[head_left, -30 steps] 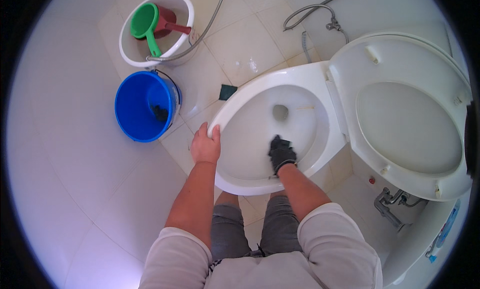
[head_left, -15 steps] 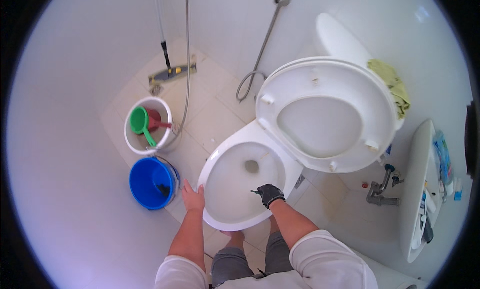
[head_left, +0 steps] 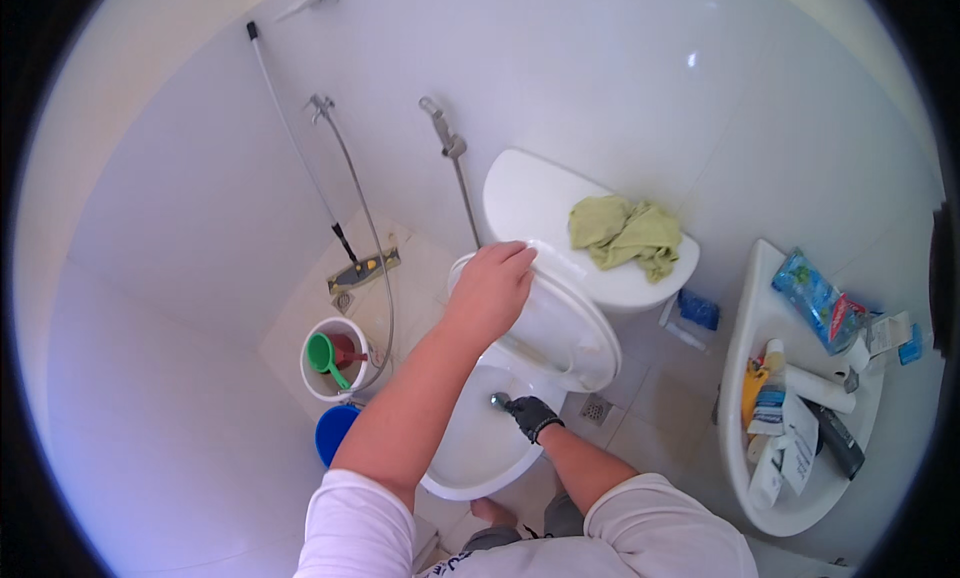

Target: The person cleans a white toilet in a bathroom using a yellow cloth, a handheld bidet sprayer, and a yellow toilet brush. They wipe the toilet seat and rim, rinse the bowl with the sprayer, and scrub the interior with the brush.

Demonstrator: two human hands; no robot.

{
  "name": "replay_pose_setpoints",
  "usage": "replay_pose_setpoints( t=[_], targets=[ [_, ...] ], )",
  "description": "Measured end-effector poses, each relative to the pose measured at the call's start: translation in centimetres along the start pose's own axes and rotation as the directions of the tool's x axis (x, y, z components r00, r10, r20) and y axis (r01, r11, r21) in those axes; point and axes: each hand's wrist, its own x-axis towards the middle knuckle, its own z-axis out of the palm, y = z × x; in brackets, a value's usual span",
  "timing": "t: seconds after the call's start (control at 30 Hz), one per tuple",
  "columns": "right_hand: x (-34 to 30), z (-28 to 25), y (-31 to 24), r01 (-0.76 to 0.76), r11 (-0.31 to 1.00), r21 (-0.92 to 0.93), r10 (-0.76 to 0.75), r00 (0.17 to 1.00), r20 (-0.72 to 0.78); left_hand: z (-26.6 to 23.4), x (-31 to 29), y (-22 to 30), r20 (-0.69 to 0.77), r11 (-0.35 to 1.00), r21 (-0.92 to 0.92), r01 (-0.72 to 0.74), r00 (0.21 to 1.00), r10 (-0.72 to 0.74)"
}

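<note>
My bare left hand [head_left: 493,290] reaches up over the top edge of the raised toilet seat and lid [head_left: 575,323], close to the tank. Its fingers are stretched and slightly bent, with nothing seen in them; whether they touch the tank or the lid I cannot tell. My right hand [head_left: 532,418], in a dark glove, is inside the toilet bowl [head_left: 470,478]. It is closed on a small greenish scrubbing pad [head_left: 499,401], mostly hidden by the fingers, near the drain. My left forearm covers part of the bowl.
A yellow-green cloth [head_left: 630,236] lies on the tank [head_left: 535,193]. At right, a sink [head_left: 735,418] holds tubes and bottles. Left of the bowl stand a white bucket [head_left: 308,363] with green and red dippers and a blue bucket [head_left: 335,433]. A floor squeegee [head_left: 362,270] leans in the corner.
My left hand has gone from beside the bowl's left rim up to the raised lid and tank. My gloved right hand has moved deeper toward the drain. The view has tilted up.
</note>
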Motion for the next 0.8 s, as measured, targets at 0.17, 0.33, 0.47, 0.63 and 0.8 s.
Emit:
replay_pose_setpoints(
  t=[0.17, 0.33, 0.47, 0.63, 0.8],
  targets=[
    [-1.6, -3.5, 1.1, 0.214, 0.936, -0.279, -0.195, 0.976, 0.096, 6.1, 9.6, 2.3, 0.436, 0.981, 0.191, -0.044, 0.899, -0.044],
    [-1.2, -4.3, 2.6, 0.374, 0.829, -0.416, -0.281, 0.922, 0.267, 9.6, 11.7, 1.8, 0.59, 0.952, 0.295, -0.083, 0.8, -0.112],
    [2.7, -3.6, 8.4, 0.159, 0.964, -0.212, -0.192, 0.97, -0.146, 10.7, 14.1, 3.9, 0.696, 0.973, 0.228, -0.024, 0.703, -0.146],
    [0.7, -5.6, 7.2, 0.146, 0.953, -0.266, -0.134, 0.989, 0.062, 10.7, 12.1, 3.3, 0.532, 0.967, 0.255, 0.013, 0.833, -0.151],
    [-2.7, -8.5, 4.1, 0.137, 0.925, -0.353, -0.117, 0.99, 0.077, 9.6, 13.0, 3.5, 0.545, 0.95, 0.311, -0.011, 0.821, -0.169]
  ],
)
